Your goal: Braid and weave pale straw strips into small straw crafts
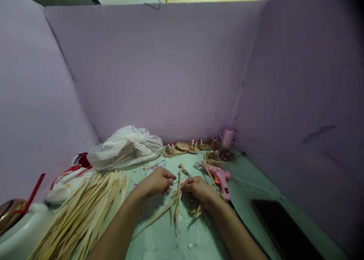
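Observation:
A thin braid of dried straw strips (179,193) hangs between my hands, its loose ends spreading toward me over the table. My right hand (197,190) pinches the braid from the right. Close on its left side is my left hand (159,181), fingers curled together; what they hold, if anything, is too small to make out. Beyond my right hand, a pink glue gun (220,176) lies on its side with a length of braided straw cord (210,174) across it. A curled straw piece (195,210) rests beneath my right wrist.
Flat straw strips (85,210) are heaped at left, near a tied white plastic bag (129,148). Small woven straw pieces (184,146) line the back wall beside a pink thread spool (227,138). A black phone (284,227) lies at right. Purple panels (159,74) enclose three sides.

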### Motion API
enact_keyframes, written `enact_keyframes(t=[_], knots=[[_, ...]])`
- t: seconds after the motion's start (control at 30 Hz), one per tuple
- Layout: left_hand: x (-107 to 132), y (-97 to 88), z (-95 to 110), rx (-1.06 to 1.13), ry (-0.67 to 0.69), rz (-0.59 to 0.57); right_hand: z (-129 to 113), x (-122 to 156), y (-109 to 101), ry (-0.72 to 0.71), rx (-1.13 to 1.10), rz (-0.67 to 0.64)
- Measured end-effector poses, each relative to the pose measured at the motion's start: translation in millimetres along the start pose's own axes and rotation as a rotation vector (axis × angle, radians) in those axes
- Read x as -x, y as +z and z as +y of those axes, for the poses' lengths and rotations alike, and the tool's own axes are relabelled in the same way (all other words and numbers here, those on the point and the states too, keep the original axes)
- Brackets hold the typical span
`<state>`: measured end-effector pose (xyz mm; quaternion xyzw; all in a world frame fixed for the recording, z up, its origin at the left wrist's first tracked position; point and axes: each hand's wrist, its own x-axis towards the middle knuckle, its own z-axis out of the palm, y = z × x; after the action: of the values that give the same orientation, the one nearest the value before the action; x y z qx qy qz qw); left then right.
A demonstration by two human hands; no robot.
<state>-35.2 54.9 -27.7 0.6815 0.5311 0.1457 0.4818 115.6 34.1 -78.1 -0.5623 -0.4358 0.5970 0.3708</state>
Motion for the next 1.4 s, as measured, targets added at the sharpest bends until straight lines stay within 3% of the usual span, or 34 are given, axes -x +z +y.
enact_keyframes(t=[0.1,0.3,0.4,0.5,0.57,0.63,0.8,0.9,1.0,1.1,1.23,1.4], knots=[[2.2,-2.7,1.2,0.032,-0.011,0.000,-1.6,1.6,0.2,0.003,-0.004,-0.005],[-10.8,28.2,-2.0,-0.122,0.042,0.104,3.0,-2.2,-0.8,-0.003,-0.031,-0.017],[-15.5,32.9,-5.7,-0.020,0.053,0.122,4.3,-3.8,-1.7,-0.010,-0.027,-0.032],[-12.7,22.4,-7.6,0.159,0.033,-0.036,2.9,-2.4,-1.7,-0.019,-0.031,-0.049],[-8.4,12.9,-7.5,0.185,0.127,-0.199,1.3,-0.8,-1.0,-0.016,-0.039,-0.049],[-5.4,8.0,-7.4,0.162,0.240,-0.276,0.3,0.3,-0.3,-0.013,-0.042,-0.043],[-13.2,24.8,-13.3,0.179,0.210,-0.120,2.0,-1.3,-2.7,-0.004,-0.039,-0.026],[-18.9,35.1,-15.0,0.078,0.305,0.002,3.6,-2.8,-6.8,0.009,-0.057,-0.035],[-17.8,32.4,-10.8,-0.031,0.401,0.152,3.6,-2.6,-9.3,0.024,-0.067,-0.046],[-14.6,21.9,-7.5,-0.020,0.283,0.207,1.4,-0.5,-9.2,0.042,-0.060,-0.037],[-17.0,14.8,-12.2,0.240,-0.021,0.104,-1.0,1.5,-8.1,0.063,-0.044,-0.034],[-23.5,25.2,-18.3,0.399,-0.106,0.025,-0.1,0.5,-8.5,0.049,-0.039,-0.044]])
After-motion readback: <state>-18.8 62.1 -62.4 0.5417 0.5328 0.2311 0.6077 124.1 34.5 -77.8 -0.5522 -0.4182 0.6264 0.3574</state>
